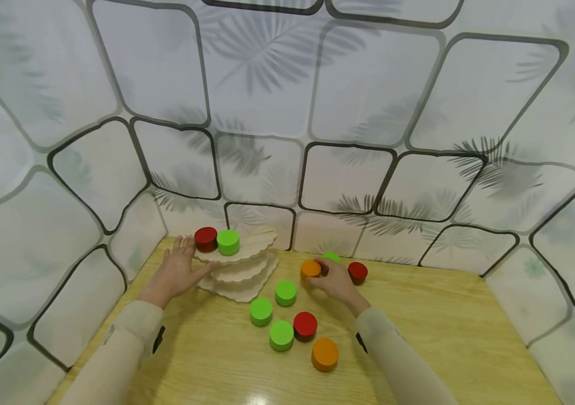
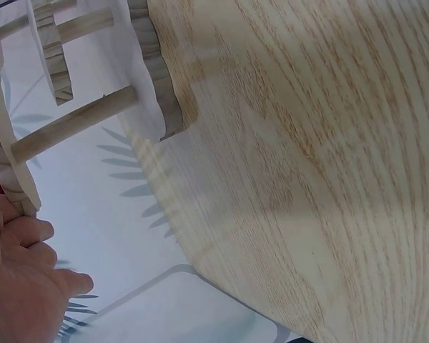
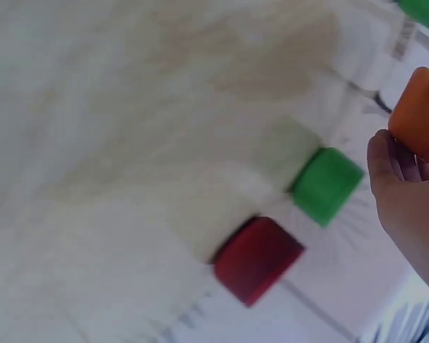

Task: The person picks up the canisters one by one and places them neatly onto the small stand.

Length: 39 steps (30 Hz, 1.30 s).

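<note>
Wallpaper's [image 1: 262, 169] backing the table [image 1: 419, 320]. My right hand's [image 1: 336, 281] pinching an orange cylinder [image 1: 309, 271], likely needing steady carrying, my spread left hand [image 1: 177, 273] touching the tiered stand [image 1: 254, 246].

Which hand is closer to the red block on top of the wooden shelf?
The left hand. It's close beside the red block, on its left; the right hand is farther off, to the right, holding an orange block.

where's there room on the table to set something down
Bare table lies between the right sleeve and right wall, and between the left sleeve and nearest green block. It's crowded among the blocks and around the right hand.
</note>
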### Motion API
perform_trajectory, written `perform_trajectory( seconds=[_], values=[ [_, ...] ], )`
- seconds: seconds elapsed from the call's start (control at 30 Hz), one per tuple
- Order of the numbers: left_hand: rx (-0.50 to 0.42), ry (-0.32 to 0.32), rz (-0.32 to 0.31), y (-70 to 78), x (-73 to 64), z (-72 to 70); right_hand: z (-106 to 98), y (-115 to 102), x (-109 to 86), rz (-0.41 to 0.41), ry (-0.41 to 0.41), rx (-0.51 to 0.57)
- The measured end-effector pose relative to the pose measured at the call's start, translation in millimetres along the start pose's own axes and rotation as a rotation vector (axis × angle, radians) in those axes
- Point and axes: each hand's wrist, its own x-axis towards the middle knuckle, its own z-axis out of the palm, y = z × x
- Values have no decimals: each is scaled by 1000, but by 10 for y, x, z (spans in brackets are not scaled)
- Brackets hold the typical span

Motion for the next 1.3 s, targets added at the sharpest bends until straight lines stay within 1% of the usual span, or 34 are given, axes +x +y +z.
perform_trajectory(
  seconds=[0.1, 0.37, 0.5, 0.63, 0.8, 0.93, 1.13, 1.3],
  values=[
    [0, -1, -1, 4, 5, -13, -7, -140, 49, -23, -1, 4],
    [0, 5, 3, -7, 13, -35, 0, -572, 194, -159, -26, 52],
    [-3, 16, 7, -13, 10, -28, 25, -775, 249, -179, -32, 42],
    [-11, 21, 13, -21, 7, -16, 69, -929, 303, -189, -36, 36],
    [-8, 2, 9, -23, 4, 6, 137, -1042, 384, -234, -32, 29],
    [-2, 2, 3, -22, 0, 17, 194, -1104, 443, -263, -41, 43],
    [12, 3, 5, -11, 0, 12, 267, -1204, 476, -238, -63, 63],
    [8, 5, 9, -13, 11, 7, 331, -1283, 499, -250, -52, 52]
  ],
)
